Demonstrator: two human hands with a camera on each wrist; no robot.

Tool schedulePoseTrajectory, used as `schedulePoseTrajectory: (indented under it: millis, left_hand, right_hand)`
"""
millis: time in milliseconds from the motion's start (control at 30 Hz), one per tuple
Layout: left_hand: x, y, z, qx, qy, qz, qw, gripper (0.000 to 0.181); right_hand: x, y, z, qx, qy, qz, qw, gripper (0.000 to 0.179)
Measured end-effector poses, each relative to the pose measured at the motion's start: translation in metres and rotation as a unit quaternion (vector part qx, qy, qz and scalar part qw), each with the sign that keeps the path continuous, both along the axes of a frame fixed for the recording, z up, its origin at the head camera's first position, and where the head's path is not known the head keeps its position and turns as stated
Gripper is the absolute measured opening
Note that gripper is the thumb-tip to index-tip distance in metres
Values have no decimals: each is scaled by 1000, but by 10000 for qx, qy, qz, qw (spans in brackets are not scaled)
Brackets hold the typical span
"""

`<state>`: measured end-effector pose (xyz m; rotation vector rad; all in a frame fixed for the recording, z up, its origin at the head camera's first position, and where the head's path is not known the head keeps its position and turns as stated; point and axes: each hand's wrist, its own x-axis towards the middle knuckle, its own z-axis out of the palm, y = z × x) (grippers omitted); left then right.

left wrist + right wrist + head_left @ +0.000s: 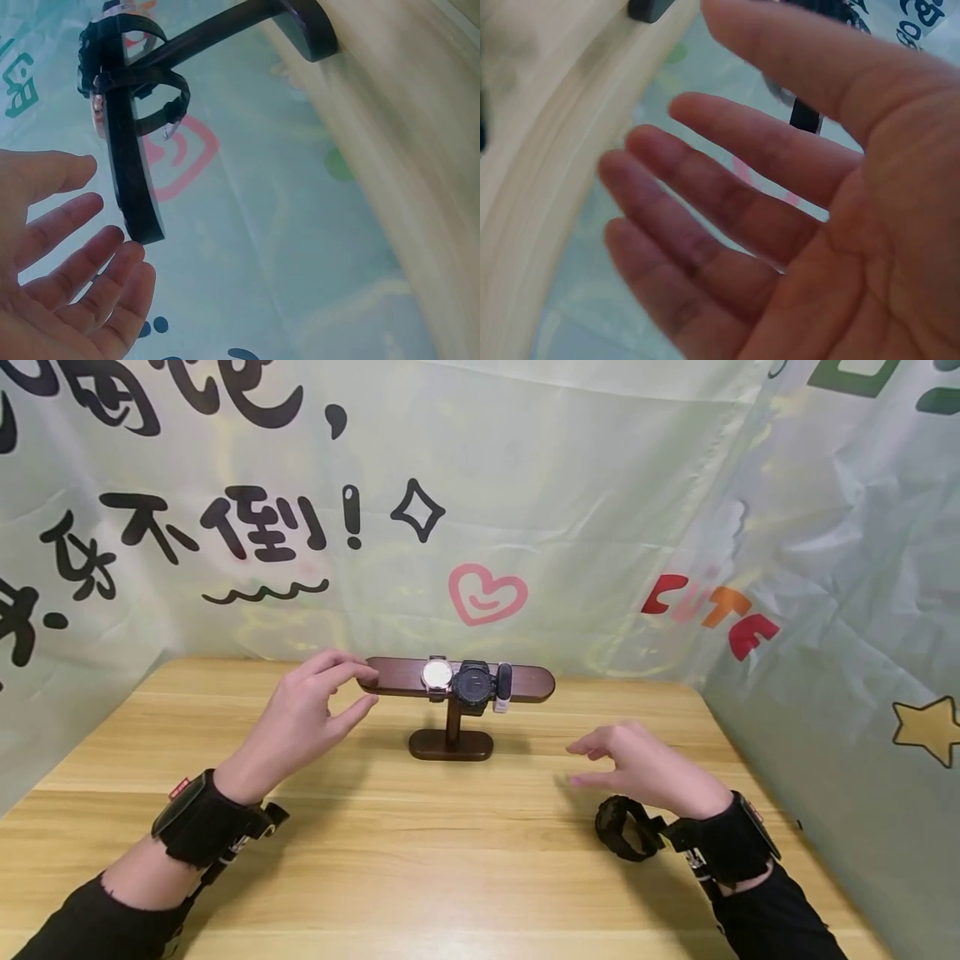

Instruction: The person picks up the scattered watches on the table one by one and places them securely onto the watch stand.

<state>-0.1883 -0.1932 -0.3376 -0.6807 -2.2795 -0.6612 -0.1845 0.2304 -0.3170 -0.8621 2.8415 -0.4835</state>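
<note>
A dark brown wooden watch stand (451,746) with a T-shaped bar stands toward the back of the table. On its bar sit a watch with a pale, shiny dial (437,675), a chunky black watch (473,684) and a slim band with a light strap (503,687). My left hand (300,714) is at the bar's left end, fingers loosely bent; whether the fingertips touch it I cannot tell. My right hand (648,768) hovers over the table, fingers relaxed, holding nothing. Below it, another black watch (624,828) lies on its side on the wood.
The wooden table (450,877) reaches back to a pale printed cloth (585,485), which also runs along the right side. Black wrist straps with camera mounts sit on both forearms, the right one (723,839) close to the loose watch.
</note>
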Motion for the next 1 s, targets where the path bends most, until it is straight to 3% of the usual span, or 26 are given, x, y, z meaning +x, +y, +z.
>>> schedulePoseTrajectory:
  millis: [467,633,1000]
  left_hand:
    - [15,9,5,-357,147,-385,9985,27]
    - [19,14,4,-594,192,-585,9963,28]
    - [24,27,-1,-940,236,-945,9908,28]
  right_hand:
    - [23,22,-6,691,-330,-392,9963,74]
    - [27,24,-11,1027,-267,-691,9920,79]
    - [31,26,-17,1397,-200,-833,9865,83]
